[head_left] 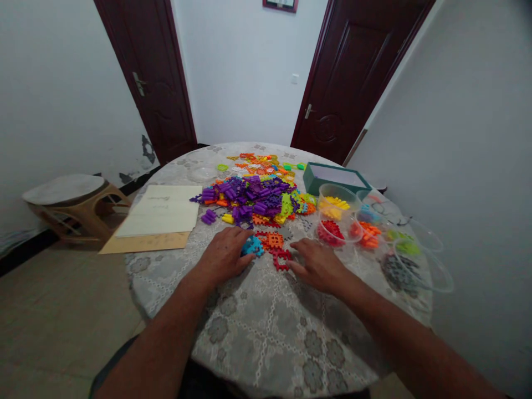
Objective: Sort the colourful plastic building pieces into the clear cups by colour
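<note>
My left hand rests palm-down on the round table, its fingers curled over a blue interlocking plastic piece. My right hand lies on the cloth beside it, fingertips touching a red piece. An orange piece sits just beyond the two hands. Behind them spreads a big pile of coloured interlocking pieces, mostly purple, orange and yellow-green.
Several clear plastic bowls holding sorted pieces by colour stand at the right, with a green box behind them. White paper on a tan envelope lies at the left edge. A stool stands on the floor; two dark doors behind.
</note>
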A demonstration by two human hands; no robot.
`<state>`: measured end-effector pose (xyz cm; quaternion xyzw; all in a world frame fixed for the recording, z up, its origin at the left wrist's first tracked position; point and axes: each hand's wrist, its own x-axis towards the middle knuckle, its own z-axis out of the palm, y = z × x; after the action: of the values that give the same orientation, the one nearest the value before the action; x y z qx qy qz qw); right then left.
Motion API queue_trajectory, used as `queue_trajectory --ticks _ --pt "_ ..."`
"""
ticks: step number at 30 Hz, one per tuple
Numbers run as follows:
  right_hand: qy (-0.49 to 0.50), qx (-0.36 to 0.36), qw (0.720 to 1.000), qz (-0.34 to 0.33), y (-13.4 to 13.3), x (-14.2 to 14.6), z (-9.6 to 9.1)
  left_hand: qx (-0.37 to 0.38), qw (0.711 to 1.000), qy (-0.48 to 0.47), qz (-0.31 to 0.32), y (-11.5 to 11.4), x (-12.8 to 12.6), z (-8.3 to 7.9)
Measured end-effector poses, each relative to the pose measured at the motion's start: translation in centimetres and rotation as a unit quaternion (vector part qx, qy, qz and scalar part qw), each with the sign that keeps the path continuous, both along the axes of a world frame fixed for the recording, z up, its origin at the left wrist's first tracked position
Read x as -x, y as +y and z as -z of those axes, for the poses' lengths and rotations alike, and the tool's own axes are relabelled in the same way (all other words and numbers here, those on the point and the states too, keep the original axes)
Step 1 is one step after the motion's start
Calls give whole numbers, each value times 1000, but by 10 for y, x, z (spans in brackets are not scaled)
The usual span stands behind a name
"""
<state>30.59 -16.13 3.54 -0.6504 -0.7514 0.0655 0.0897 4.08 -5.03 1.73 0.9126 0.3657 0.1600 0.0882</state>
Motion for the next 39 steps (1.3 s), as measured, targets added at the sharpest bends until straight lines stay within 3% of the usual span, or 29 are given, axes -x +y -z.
queue_trajectory --ticks 4,8,13,16,18,21,24,26,28,30,32,35,39 --pt "7 30 999 21 15 24 15 -30 998 5 -58 8 12 -2" --pt "145 19 989 34 18 17 21 -19 996 26 -86 10 17 0" --pt "359 71 930 17 22 3 30 -9 995 27 -95 9 15 2" --pt "419 43 905 58 29 0 36 -16 996 2 -90 8 13 2" --pt "446 21 891 86 33 2 39 -28 996 -40 -73 6 11 2" --pt "495 19 864 92 33 13 44 -24 992 -121 19 -4 4 1" --pt "524 20 850 51 31 27 47 44 981 -164 95 -16 -8 1" --pt "507 1 862 7 30 32 46 104 976 -168 98 -21 -15 0" --pt "434 -63 898 -31 32 31 46 137 972 -176 75 -22 -18 -3" --pt "314 -161 934 -56 36 26 47 134 969 -205 14 -18 -16 -6" --pt "193 -225 952 -76 41 20 53 135 959 -239 -65 -12 -11 -9" --pt "87 -213 968 -95 47 14 64 209 923 -291 -138 -5 -5 -10" --pt "98 -175 974 -108 49 11 72 298 876 -348 -151 -1 -5 -5"
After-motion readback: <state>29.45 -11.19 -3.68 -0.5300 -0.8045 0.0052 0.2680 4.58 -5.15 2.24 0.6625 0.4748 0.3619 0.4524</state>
